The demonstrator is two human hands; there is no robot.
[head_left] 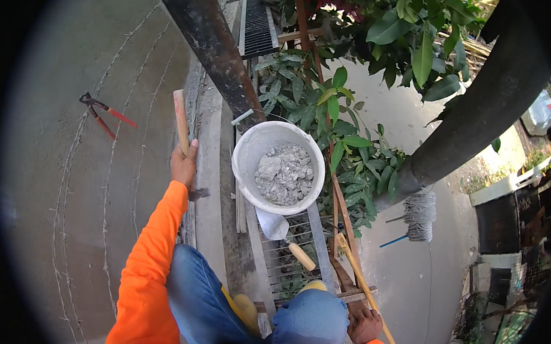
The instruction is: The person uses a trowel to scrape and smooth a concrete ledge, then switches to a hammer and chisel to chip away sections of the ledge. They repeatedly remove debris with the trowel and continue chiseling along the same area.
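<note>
My left hand (184, 162) is closed round the lower part of a pale wooden stick (181, 120), held against the concrete edge. A dark patch or piece sits by the wrist; I cannot tell whether it belongs to the stick. Low on the right, my right hand (365, 328) has its fingers curled over a brown bar (354, 306) of the frame, close beside a long wooden handle (360, 277). Between my arms stands a white bucket (241, 164) with grey, crumbly mortar (284, 175) in it. A trowel (272, 225) with a wooden grip lies against its near side.
Red-handled pincers (107, 114) and barbed wire (107, 188) are on the left over grey concrete. A dark post (213, 44) and a thick dark pipe (471, 126) rise ahead. Leafy branches (351, 151) crowd the metal grating (289, 275). A grey mop head (419, 216) is at right.
</note>
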